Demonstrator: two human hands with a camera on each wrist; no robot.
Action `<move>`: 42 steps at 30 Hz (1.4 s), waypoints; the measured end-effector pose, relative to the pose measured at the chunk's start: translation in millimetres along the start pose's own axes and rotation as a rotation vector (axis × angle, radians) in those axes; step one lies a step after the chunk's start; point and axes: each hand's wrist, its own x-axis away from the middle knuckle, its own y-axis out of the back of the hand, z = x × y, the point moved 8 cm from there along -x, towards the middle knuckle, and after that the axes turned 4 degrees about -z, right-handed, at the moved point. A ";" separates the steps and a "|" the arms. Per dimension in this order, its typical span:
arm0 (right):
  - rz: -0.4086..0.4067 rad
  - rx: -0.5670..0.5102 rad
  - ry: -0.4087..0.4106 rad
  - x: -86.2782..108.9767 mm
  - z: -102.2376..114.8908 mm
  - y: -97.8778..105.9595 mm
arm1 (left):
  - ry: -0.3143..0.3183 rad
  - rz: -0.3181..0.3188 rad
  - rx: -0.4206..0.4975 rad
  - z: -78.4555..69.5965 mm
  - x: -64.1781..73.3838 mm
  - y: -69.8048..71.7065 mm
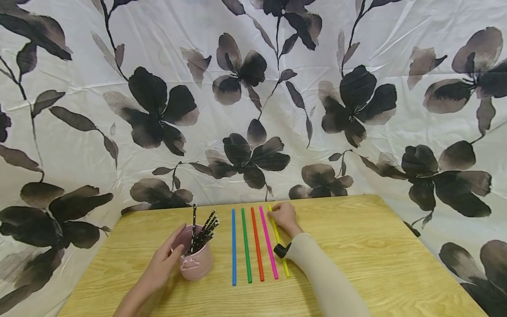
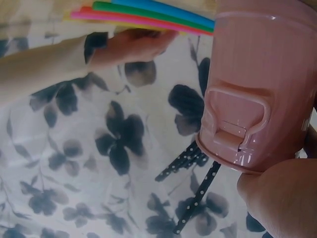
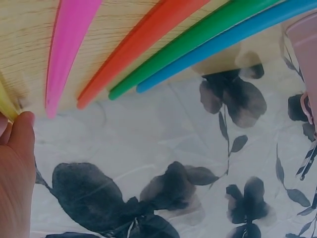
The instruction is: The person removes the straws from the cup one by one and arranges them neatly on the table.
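Observation:
On the table's left half stands a small pink metal bucket (image 1: 198, 266) with a folded handle loop. My left hand (image 1: 161, 263) grips its left side, thumb at the rim. Several black straws with white dots (image 1: 203, 237) lean out of the bucket. Right of it, a blue straw (image 1: 233, 246), a green straw (image 1: 246, 246), a red straw (image 1: 257, 246) and a magenta straw (image 1: 269, 244) lie in a row. At the row's right end, my right hand (image 1: 284, 216) pinches the far tip of a yellow straw (image 1: 285, 266); the wrist strap hides part of it.
The wooden table (image 1: 356, 255) ends at a far edge just beyond the straw tips. Behind it hangs a white cloth (image 1: 301, 154) printed with dark flowers, which also runs along both sides.

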 end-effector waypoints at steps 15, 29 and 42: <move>-0.011 0.041 -0.025 -0.5 -3.2 -4.3 | 0.032 -0.004 -0.016 0.8 1.3 1.6; -0.019 0.055 0.005 1.4 1.7 -2.5 | 0.019 -0.008 -0.005 0.8 2.9 1.6; -0.012 0.035 -0.009 2.4 0.5 0.2 | -0.001 -0.002 0.068 -2.1 2.9 0.2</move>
